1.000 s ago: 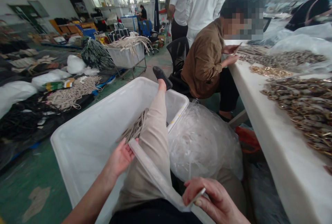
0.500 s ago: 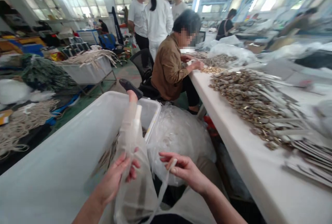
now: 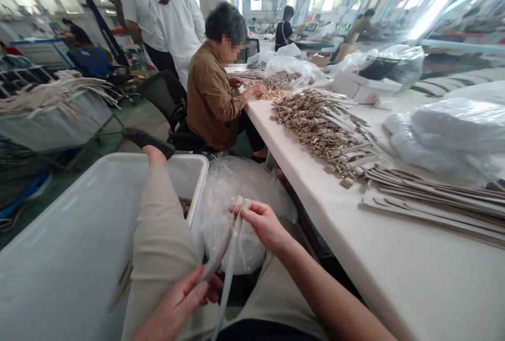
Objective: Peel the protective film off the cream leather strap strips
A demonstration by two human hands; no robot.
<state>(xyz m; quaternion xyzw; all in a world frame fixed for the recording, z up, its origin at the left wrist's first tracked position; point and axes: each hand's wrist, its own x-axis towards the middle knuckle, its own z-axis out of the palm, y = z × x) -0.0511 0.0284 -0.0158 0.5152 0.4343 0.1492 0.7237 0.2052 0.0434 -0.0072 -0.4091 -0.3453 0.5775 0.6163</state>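
Note:
Low in the view, my left hand is closed around a pale beige strap, which runs up and to the right. Higher up, my right hand pinches the end of a narrow whitish strip between thumb and fingers. The strip hangs from there toward my lap. Both upper ends meet side by side at my right fingertips; whether the right hand grips the strap too, I cannot tell. Behind the hands sits a large clear plastic bag, between my legs.
A white tub stands on the left, my leg stretched over it. The white table on the right carries a pile of straps with metal buckles, stacked flat straps and plastic-wrapped bundles. A co-worker sits at its far side.
The view has swung right. My left hand has gone down along the strap, its upper end now tilted to my right hand. The strip's end and the strap's end have come together.

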